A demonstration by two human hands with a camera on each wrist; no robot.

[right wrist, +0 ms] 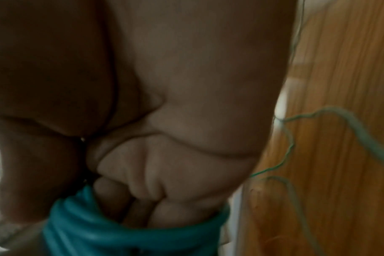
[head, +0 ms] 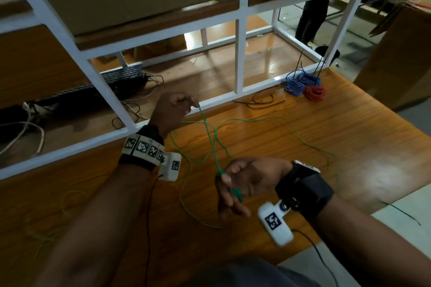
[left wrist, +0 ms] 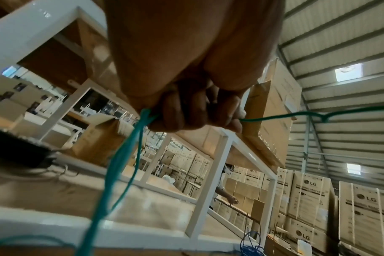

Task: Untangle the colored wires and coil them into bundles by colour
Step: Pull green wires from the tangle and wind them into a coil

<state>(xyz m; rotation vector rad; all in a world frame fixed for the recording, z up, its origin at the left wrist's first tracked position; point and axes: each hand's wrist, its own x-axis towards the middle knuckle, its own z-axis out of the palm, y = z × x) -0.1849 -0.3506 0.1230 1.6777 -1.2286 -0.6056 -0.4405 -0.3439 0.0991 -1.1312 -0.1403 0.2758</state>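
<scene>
Green wire runs taut between both hands above the bench: left hand pinching the far strands, right hand wrapped in started turns. Keep tension even and feed the slack loops gradually, or they'll likely knot.

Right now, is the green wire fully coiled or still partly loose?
Partly loose: the green wire loops over the table; some turns sit in the right hand.

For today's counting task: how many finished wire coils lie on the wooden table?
3: two blue coils side by side at the table's far edge, one red coil touching them. More may lie out of view.
</scene>
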